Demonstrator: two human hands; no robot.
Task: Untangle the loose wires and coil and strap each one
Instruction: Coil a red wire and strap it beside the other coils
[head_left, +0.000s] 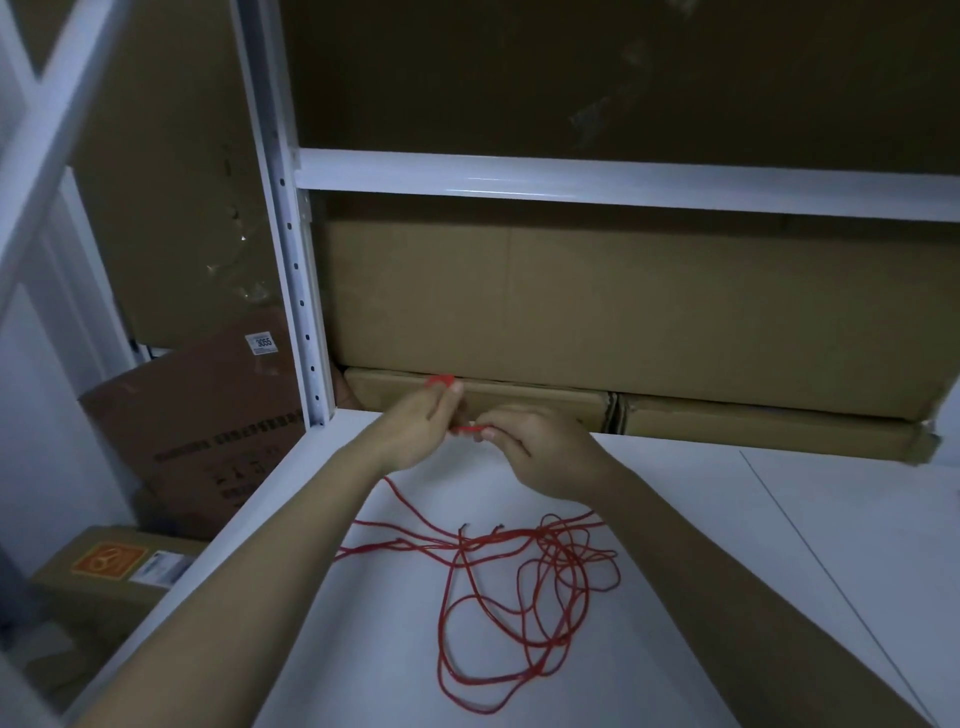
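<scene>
A long red wire (524, 587) lies in loose tangled loops on the white shelf surface (779, 545), below my hands. One strand runs up from the tangle into my left hand (418, 431), which pinches a small red loop at its fingertips. My right hand (540, 449) is closed on a short stretch of the same red wire just right of the left hand. Both hands hover close together near the back of the shelf. Two dark wire ends show in the middle of the tangle.
Cardboard boxes (597, 306) fill the back of the shelf behind my hands. A white metal upright (301, 312) stands at the left, with a crossbeam (623, 182) above. More boxes (208, 431) sit lower on the left, beyond the shelf edge.
</scene>
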